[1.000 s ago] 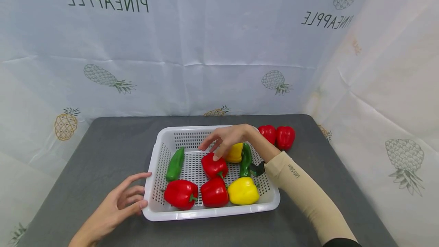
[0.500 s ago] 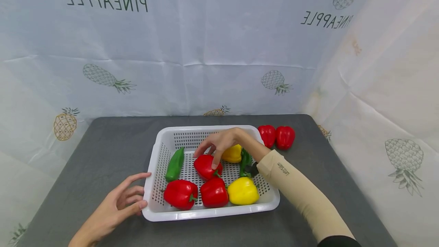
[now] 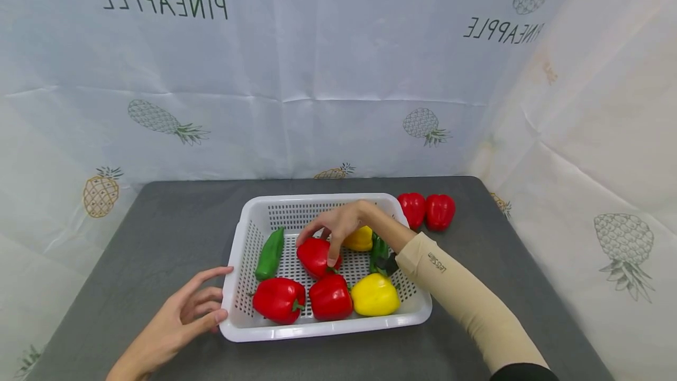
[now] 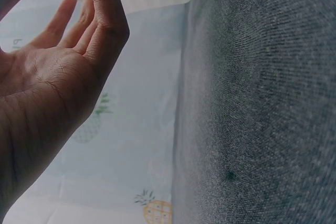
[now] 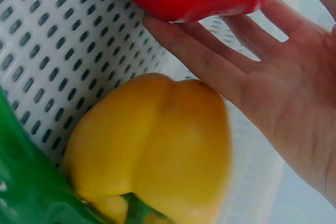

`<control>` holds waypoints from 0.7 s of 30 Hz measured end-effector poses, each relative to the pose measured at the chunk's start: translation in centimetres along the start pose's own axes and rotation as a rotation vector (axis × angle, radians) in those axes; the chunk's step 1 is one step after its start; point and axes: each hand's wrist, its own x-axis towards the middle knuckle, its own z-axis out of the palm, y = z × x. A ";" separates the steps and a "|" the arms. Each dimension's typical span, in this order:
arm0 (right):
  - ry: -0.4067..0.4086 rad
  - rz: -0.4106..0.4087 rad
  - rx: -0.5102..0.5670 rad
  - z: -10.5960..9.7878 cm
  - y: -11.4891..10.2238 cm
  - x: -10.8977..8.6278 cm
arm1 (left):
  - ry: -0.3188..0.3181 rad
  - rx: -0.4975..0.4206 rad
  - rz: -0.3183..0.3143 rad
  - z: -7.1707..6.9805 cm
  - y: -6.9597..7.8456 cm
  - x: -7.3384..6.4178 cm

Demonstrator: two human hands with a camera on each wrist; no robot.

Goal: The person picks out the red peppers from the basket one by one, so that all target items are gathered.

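Observation:
A white perforated basket (image 3: 309, 331) holds several peppers. Inside it, my right hand (image 3: 338, 223) grips a red bell pepper (image 3: 313, 257) from above, thumb on one side and fingers on the other. The right wrist view shows the fingers under the red bell pepper's edge, beside an orange-yellow bell pepper (image 5: 157, 145). My left hand (image 3: 171, 319) touches the basket's left side with index fingertip and thumb, its other fingers loosely bent. Along the front lie two more red bell peppers, one left (image 3: 277, 300) and one middle (image 3: 330, 297), and a yellow bell pepper (image 3: 375, 294).
A long green pepper (image 3: 270, 253) lies at the basket's left, another (image 3: 378, 249) at the right, partly behind my wrist. Two red bell peppers (image 3: 440, 212) sit on the dark grey table (image 3: 185, 222) behind the basket's right corner. Pineapple-print curtains (image 3: 338, 75) hang around the table.
My right hand has closed around the red bell pepper and shifted it left and slightly back in the basket. My left hand has stayed at the basket's side.

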 end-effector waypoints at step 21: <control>0.332 -0.245 0.096 -2.3 -0.9 -11.3 | 0.009 -0.013 0.041 0.0 -0.1 -0.1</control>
